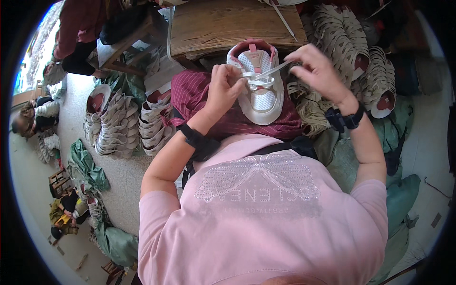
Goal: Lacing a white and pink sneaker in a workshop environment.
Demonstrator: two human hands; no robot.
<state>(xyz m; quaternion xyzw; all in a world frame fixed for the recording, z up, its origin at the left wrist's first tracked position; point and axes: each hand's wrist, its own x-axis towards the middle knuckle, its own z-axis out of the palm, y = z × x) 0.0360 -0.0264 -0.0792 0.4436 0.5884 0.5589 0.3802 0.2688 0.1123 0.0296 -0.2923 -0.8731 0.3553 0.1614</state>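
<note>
A white and beige sneaker (pixel 261 105) with a dark pink lining rests on my lap, on maroon striped cloth, its toe toward me. White shoelace (pixel 272 71) runs partly through its eyelets. My left hand (pixel 224 86) is closed at the left side of the lacing, thumb and fingers pinched on the lace by the tongue. Off to the shoe's right, my right hand (pixel 319 72) pinches the other stretch of lace and holds it taut, up and away from the shoe. That hand is slightly blurred. Black bands are on both wrists.
A wooden bench (pixel 232 23) stands just beyond the shoe, with a loose lace hanging over it. Nested rows of shoe uppers (pixel 118 126) lie at left, and more stacked uppers (pixel 339 38) at far right. Green sacks (pixel 116 244) lie about. Other people sit at the left.
</note>
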